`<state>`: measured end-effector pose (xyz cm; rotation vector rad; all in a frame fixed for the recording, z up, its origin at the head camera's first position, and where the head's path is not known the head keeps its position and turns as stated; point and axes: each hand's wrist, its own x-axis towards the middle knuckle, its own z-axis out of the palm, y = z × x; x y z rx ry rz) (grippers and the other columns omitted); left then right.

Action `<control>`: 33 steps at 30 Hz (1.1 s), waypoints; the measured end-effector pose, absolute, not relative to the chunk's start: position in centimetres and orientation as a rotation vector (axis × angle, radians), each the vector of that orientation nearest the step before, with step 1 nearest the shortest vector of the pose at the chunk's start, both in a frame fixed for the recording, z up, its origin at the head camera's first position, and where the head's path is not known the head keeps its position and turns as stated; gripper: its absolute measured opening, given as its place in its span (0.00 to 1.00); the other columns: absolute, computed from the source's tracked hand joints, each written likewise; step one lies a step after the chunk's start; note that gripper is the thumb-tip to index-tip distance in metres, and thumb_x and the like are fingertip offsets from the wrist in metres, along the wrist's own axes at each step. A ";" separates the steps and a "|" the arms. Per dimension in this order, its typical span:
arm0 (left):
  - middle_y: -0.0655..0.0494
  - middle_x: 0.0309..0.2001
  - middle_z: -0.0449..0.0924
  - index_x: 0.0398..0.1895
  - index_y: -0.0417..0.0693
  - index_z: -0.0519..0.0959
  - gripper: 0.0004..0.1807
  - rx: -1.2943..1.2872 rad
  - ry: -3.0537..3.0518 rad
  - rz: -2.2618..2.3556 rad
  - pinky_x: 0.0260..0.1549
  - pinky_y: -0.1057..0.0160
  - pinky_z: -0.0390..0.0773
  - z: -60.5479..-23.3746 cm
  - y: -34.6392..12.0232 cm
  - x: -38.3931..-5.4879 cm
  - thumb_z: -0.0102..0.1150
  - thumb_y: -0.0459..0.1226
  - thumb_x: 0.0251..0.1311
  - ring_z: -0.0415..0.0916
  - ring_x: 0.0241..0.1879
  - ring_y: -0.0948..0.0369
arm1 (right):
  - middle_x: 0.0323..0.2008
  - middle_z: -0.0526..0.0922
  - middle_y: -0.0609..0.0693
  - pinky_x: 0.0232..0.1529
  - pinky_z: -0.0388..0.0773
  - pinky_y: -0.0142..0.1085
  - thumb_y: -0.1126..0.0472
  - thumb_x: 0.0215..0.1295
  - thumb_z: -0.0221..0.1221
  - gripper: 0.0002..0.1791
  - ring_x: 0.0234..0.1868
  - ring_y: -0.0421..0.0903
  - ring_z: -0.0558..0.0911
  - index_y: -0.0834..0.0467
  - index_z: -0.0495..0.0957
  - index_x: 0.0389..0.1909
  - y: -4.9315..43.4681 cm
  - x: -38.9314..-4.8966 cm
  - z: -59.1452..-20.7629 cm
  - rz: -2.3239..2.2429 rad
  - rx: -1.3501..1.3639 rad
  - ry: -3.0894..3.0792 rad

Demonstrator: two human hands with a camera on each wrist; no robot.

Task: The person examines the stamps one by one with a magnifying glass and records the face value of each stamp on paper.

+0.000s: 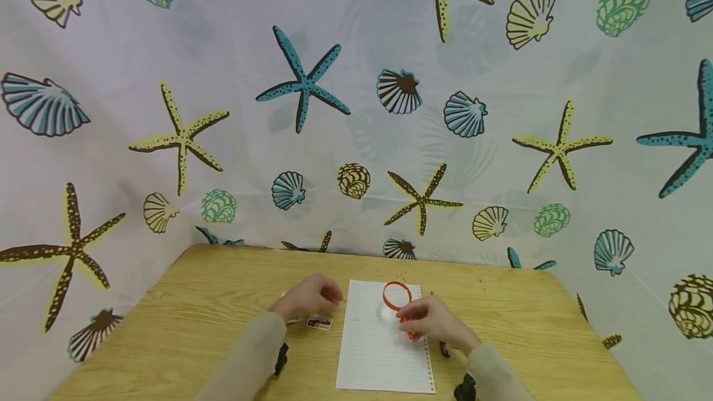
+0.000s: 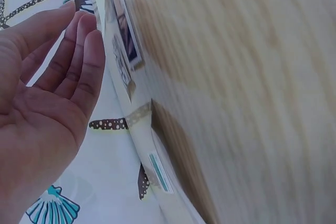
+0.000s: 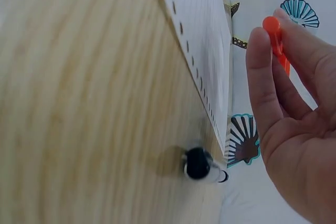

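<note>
My right hand (image 1: 440,322) pinches a red magnifying glass (image 1: 387,304) by its handle, with the round rim tilted up above a lined sheet of paper (image 1: 373,364). In the right wrist view, thumb and fingertips meet on the handle's end (image 3: 272,24). My left hand (image 1: 313,296) hovers left of the sheet with loosely bent fingers and nothing in them. Just below it lies a small stamp-like picture (image 1: 319,323). The left wrist view shows two such pictures, one dark (image 2: 125,24) and one paler (image 2: 122,66), on the table.
A pale paper piece with a teal strip (image 2: 160,172) rises slightly off the wooden table (image 1: 529,327). Right of the sheet, under my right wrist, lies a pen-like object with a black end (image 3: 197,163). A cloth (image 1: 356,141) printed with shells and starfish hangs behind.
</note>
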<state>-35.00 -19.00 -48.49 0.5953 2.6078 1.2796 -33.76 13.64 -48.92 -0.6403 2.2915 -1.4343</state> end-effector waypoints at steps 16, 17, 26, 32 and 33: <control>0.47 0.41 0.82 0.43 0.39 0.84 0.11 0.611 2.566 1.257 0.35 0.62 0.76 -48.7 -15.8 -35.7 0.64 0.25 0.56 0.73 0.36 0.58 | 0.37 0.84 0.51 0.34 0.84 0.40 0.60 0.62 0.66 0.21 0.30 0.42 0.82 0.66 0.80 0.53 16.5 -34.2 -48.8 -1.473 -0.547 2.319; 0.48 0.41 0.82 0.43 0.40 0.84 0.11 0.606 2.564 1.249 0.34 0.62 0.76 -48.7 -15.7 -35.8 0.65 0.26 0.56 0.73 0.36 0.57 | 0.37 0.84 0.51 0.34 0.83 0.41 0.60 0.62 0.66 0.21 0.30 0.42 0.82 0.66 0.80 0.53 16.7 -34.3 -48.7 -1.470 -0.537 2.323; 0.49 0.44 0.81 0.44 0.42 0.84 0.13 0.614 2.561 1.236 0.38 0.61 0.77 -49.2 -15.3 -35.7 0.67 0.26 0.54 0.73 0.40 0.57 | 0.36 0.85 0.50 0.35 0.83 0.39 0.61 0.62 0.66 0.20 0.31 0.41 0.81 0.67 0.81 0.52 17.8 -34.5 -48.6 -1.449 -0.506 2.348; 0.51 0.45 0.81 0.44 0.44 0.84 0.14 0.645 2.534 1.207 0.42 0.58 0.77 -49.1 -14.9 -35.9 0.68 0.26 0.53 0.73 0.42 0.57 | 0.41 0.85 0.54 0.35 0.84 0.38 0.61 0.61 0.67 0.21 0.33 0.42 0.83 0.67 0.80 0.53 18.8 -34.6 -49.0 -1.475 -0.494 2.367; 0.52 0.45 0.81 0.45 0.44 0.84 0.14 0.645 2.534 1.190 0.44 0.57 0.77 -49.1 -14.8 -35.9 0.68 0.27 0.53 0.73 0.43 0.57 | 0.41 0.85 0.54 0.36 0.83 0.37 0.61 0.62 0.67 0.21 0.34 0.42 0.83 0.67 0.80 0.53 19.0 -34.7 -49.1 -1.476 -0.497 2.371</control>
